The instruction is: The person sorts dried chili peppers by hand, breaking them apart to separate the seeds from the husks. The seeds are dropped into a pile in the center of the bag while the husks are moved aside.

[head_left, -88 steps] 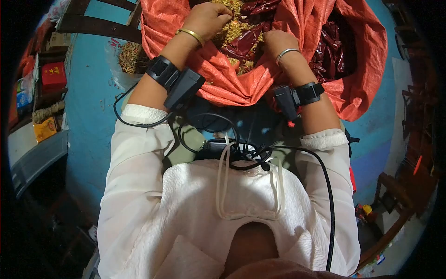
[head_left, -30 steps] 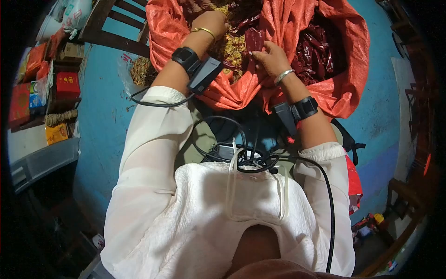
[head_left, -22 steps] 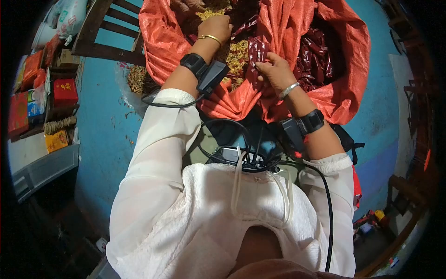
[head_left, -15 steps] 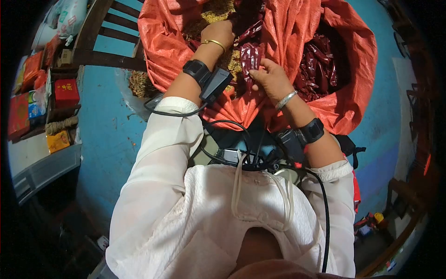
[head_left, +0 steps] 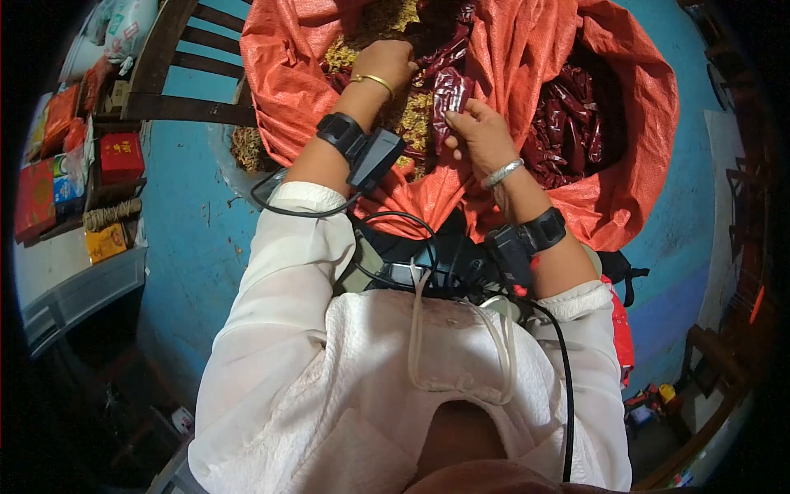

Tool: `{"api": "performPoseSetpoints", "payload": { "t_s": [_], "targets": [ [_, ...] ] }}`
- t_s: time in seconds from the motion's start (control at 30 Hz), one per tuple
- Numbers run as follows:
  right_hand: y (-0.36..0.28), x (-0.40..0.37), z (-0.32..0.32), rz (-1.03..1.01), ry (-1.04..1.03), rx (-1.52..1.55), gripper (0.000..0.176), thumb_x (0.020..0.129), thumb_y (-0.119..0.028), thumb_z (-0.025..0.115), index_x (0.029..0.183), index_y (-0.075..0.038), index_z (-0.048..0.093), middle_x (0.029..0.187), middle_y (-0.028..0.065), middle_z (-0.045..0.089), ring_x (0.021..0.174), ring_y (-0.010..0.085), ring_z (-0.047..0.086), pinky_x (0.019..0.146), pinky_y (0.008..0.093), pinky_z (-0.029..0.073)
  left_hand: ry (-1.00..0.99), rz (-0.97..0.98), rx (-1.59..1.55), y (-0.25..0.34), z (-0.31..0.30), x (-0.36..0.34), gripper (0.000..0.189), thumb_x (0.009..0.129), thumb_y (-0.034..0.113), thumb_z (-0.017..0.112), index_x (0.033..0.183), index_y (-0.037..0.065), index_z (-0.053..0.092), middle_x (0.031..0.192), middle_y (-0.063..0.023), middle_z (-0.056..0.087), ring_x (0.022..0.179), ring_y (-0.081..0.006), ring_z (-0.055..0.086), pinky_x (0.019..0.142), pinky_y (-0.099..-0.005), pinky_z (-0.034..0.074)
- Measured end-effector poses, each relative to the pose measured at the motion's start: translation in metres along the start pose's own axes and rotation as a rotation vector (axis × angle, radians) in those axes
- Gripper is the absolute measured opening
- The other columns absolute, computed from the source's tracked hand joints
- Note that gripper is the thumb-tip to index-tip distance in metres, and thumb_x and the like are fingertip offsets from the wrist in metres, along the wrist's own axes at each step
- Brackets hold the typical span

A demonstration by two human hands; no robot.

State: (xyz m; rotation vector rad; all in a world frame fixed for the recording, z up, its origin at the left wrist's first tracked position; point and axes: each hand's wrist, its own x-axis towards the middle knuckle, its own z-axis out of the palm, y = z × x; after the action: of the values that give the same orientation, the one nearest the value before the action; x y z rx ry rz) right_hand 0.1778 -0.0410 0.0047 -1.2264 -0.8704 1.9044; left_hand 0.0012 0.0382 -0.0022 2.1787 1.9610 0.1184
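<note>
An orange woven sack (head_left: pixel 510 49) lies spread open in front of me on the blue floor. Its left hollow holds yellow seeds and chilli bits (head_left: pixel 411 115); its right hollow holds a heap of dried red chillies (head_left: pixel 576 115). My right hand (head_left: pixel 477 136) pinches a dark red dried chilli (head_left: pixel 448 90) upright over the seeds. My left hand (head_left: pixel 387 62) is curled into the seed pile, fingers closed among the chilli pieces; what it grips is hidden. Both wrists carry black strapped devices with cables.
A dark wooden chair frame (head_left: pixel 177 78) stands at the upper left. Beside it a small heap of stems (head_left: pixel 247 148) lies on the floor. A shelf with red and yellow packets (head_left: pixel 78 173) lines the left edge. Wooden furniture (head_left: pixel 724 346) stands at the right.
My right hand has picked a dried chilli out of the pile and lifted it upright. My left hand stayed in the seeds. My view has shifted slightly.
</note>
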Motion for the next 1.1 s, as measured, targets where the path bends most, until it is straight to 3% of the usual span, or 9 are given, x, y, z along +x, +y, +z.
{"api": "performPoseSetpoints", "payload": {
  "t_s": [0.17,0.37,0.47,0.6,0.7,0.77,0.8,0.87,1.1],
  "targets": [
    [0.008,0.006,-0.001,0.026,-0.005,-0.026,0.016,0.079,-0.012,0.055,0.092,-0.004,0.052,0.07,0.0017,0.056,0.048,0.0079,0.05,0.036,0.0197,0.038,0.042,-0.028,-0.167,-0.019,-0.003,0.003,0.021,0.074,0.026,0.058,0.086,0.009,0.061,0.085,-0.0138,0.06,0.079,-0.0305,0.058,0.068,-0.0391,0.046],
    [0.012,0.014,0.001,0.061,0.005,-0.1,0.014,0.079,-0.012,0.055,0.089,-0.003,0.053,0.064,0.0009,0.054,0.048,0.0081,0.05,0.038,0.0207,0.038,0.095,-0.01,0.06,-0.005,0.005,0.003,0.024,0.074,0.025,0.057,0.093,0.011,0.06,0.084,-0.0138,0.061,0.08,-0.0312,0.058,0.07,-0.0406,0.046],
    [0.041,0.036,-0.01,-0.235,-0.023,-0.426,0.018,0.074,-0.013,0.06,0.087,-0.002,0.056,0.061,0.004,0.053,0.052,0.0129,0.051,0.049,0.0272,0.041,-0.02,0.002,0.129,-0.001,0.011,0.005,0.026,0.074,0.027,0.057,0.096,0.012,0.059,0.086,-0.0134,0.061,0.08,-0.0316,0.058,0.071,-0.0415,0.047],
    [0.034,0.033,-0.007,-0.232,0.01,-0.676,0.022,0.071,-0.017,0.062,0.088,-0.003,0.056,0.063,0.0073,0.055,0.058,0.0175,0.054,0.055,0.0309,0.042,0.025,0.034,0.077,-0.005,0.006,0.001,0.023,0.074,0.026,0.056,0.093,0.013,0.06,0.083,-0.0145,0.061,0.079,-0.0331,0.057,0.069,-0.0411,0.047],
    [0.028,0.03,-0.002,-0.303,0.027,-0.728,0.027,0.07,-0.02,0.062,0.091,-0.004,0.056,0.068,0.0108,0.057,0.064,0.0238,0.056,0.06,0.0333,0.044,0.06,0.057,-0.054,-0.018,0.002,0.004,0.023,0.075,0.025,0.058,0.093,0.011,0.061,0.076,-0.0124,0.062,0.069,-0.0263,0.06,0.062,-0.0357,0.047],
    [0.021,0.028,0.002,-0.291,0.02,-0.859,0.031,0.07,-0.021,0.061,0.095,-0.003,0.056,0.076,0.0147,0.059,0.072,0.0289,0.057,0.066,0.0359,0.044,0.028,0.048,-0.445,-0.027,0.0,0.006,0.024,0.076,0.024,0.06,0.094,0.007,0.062,0.068,-0.006,0.062,0.058,-0.0141,0.057,0.054,-0.0282,0.045],
    [0.022,0.029,0.002,-0.29,0.021,-0.858,0.031,0.07,-0.021,0.061,0.095,-0.003,0.056,0.076,0.0147,0.059,0.072,0.0289,0.057,0.066,0.0359,0.044,-0.062,-0.111,-0.666,-0.021,-0.011,0.0,0.024,0.079,0.022,0.059,0.096,0.006,0.062,0.063,-0.0003,0.058,0.05,-0.0051,0.047,0.045,-0.0208,0.038],
    [0.023,0.033,0.002,-0.464,0.074,-0.933,0.033,0.07,-0.02,0.061,0.098,-0.002,0.056,0.081,0.0173,0.06,0.076,0.0318,0.057,0.069,0.0376,0.044,-0.073,-0.137,-0.796,-0.026,-0.011,0.0,0.022,0.08,0.021,0.057,0.094,0.006,0.063,0.062,0.0007,0.057,0.047,-0.0043,0.045,0.042,-0.0192,0.035],
    [0.019,0.044,0.004,-0.405,0.12,-0.717,0.03,0.072,-0.017,0.059,0.098,-0.003,0.058,0.085,0.0167,0.061,0.078,0.0295,0.059,0.071,0.0348,0.045,-0.186,-0.223,-1.2,-0.028,-0.024,-0.009,0.017,0.079,0.021,0.058,0.081,0.004,0.062,0.057,0.001,0.054,0.046,-0.0045,0.045,0.041,-0.0172,0.033]
  ]
}}
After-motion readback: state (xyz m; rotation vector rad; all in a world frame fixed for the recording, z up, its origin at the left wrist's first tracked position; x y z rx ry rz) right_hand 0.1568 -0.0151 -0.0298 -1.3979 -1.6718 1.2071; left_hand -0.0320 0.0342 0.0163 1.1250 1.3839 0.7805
